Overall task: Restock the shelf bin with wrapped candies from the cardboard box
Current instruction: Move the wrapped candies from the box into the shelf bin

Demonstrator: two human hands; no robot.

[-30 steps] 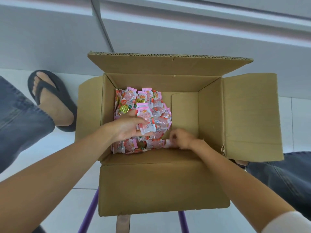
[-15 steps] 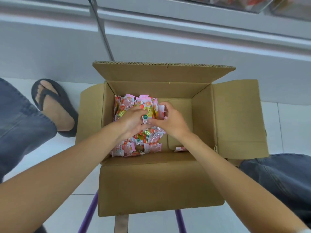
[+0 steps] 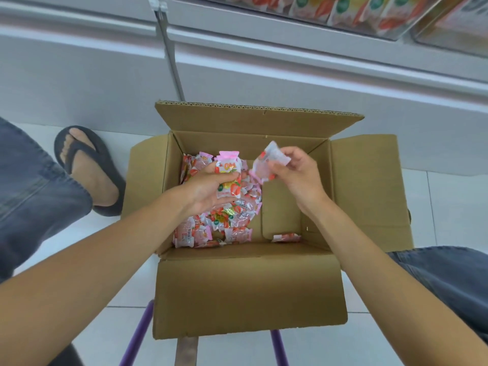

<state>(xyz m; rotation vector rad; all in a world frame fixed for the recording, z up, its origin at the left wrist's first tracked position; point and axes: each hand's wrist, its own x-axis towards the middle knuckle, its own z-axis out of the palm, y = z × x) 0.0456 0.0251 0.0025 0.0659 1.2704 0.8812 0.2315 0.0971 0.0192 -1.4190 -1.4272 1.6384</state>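
An open cardboard box [image 3: 248, 291] sits in front of me, its flaps folded out. A heap of pink and white wrapped candies [image 3: 224, 220] fills its left half, and one lone candy [image 3: 286, 237] lies at the near right. My left hand [image 3: 208, 190] is over the heap and grips a few candies, one sticking up above the fingers. My right hand [image 3: 295, 170] is raised above the box's bare right half and pinches one pink wrapped candy [image 3: 266, 165]. The clear shelf bin [image 3: 330, 14], holding similar candies, shows at the top edge.
A white shelf front [image 3: 264, 64] runs behind the box, with a clear divider post [image 3: 171, 64]. A foot in a black flip-flop [image 3: 87, 170] and denim legs flank the box. Purple stool legs [image 3: 137, 336] show below it on the white tile floor.
Both hands have lifted from the heap. The right hand moved right and up with a candy pinched in it. The view tilted up, bringing the shelf bin into sight.
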